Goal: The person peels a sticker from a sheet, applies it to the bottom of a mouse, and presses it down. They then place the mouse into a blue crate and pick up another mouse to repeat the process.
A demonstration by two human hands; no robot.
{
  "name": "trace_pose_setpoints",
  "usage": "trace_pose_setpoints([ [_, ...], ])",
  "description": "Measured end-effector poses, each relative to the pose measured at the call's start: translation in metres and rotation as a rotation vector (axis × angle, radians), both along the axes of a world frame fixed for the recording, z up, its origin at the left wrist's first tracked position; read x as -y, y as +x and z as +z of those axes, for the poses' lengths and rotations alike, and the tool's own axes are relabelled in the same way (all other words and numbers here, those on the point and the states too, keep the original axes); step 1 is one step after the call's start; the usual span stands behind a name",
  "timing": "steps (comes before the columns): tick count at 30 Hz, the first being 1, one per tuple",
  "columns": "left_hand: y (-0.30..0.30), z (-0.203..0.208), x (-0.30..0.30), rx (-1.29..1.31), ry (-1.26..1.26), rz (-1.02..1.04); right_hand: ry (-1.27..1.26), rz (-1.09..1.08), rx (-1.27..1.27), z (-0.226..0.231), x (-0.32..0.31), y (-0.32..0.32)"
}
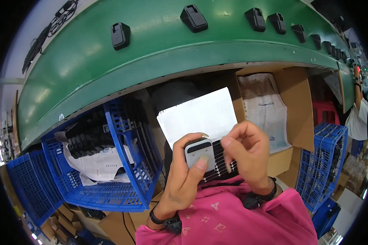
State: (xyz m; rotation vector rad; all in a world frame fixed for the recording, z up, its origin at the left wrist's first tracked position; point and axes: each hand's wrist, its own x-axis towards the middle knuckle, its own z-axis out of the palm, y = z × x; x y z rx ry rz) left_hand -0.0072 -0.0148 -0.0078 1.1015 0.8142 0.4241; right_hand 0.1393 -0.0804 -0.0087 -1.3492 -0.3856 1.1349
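While our left grip (183,178) clasps a grey handheld device (198,153), our right grip (250,154) hangs nearby. We cannot tell whether it's clenched.

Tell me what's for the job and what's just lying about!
Likely the job:
small grey device, in left hand
right hand, beside it
perhaps black cradles on green workbench

Likely just lying about:
tangled black cables
red plastic item
open cardboard box
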Motion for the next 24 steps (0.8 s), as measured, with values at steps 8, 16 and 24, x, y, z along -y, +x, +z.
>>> trace_pose_setpoints([
  [8,0.010,-0.011,0.000,0.226,0.014,0.205,-0.056,0.302,-0.014,-0.008,0.015,-0.004],
  [16,0.011,-0.013,0.006,0.301,0.005,0.307,0.109,0.378,0.055,-0.007,0.018,-0.015],
  [24,0.006,-0.011,0.007,0.186,0.040,0.226,0.174,0.197,0.436,-0.001,0.007,-0.001],
])
